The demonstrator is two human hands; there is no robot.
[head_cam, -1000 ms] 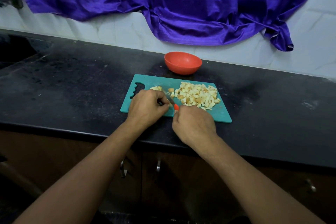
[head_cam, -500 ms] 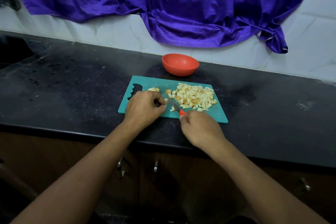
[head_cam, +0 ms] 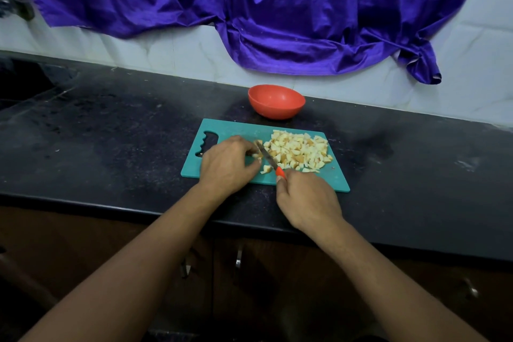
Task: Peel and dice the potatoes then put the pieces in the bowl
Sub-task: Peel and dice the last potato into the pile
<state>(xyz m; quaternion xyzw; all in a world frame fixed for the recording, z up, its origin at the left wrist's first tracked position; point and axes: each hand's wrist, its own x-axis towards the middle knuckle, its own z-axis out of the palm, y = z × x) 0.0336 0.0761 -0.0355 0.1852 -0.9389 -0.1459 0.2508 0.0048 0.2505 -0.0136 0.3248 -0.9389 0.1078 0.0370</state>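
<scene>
A teal cutting board lies on the black counter with a heap of diced potato pieces on its right half. My left hand holds a small potato piece against the board; most of that piece is hidden under my fingers. My right hand grips the red handle of a knife, whose blade runs up and left to the held piece. An orange bowl stands behind the board and shows no pieces inside.
A purple cloth hangs over the white tiled wall behind the bowl. The black counter stretches left and right of the board. Cabinet doors with metal handles sit below the counter's front edge.
The knife blade has shifted left, from beside the pile onto the piece under my left hand. Both hands stayed over the board's front left part.
</scene>
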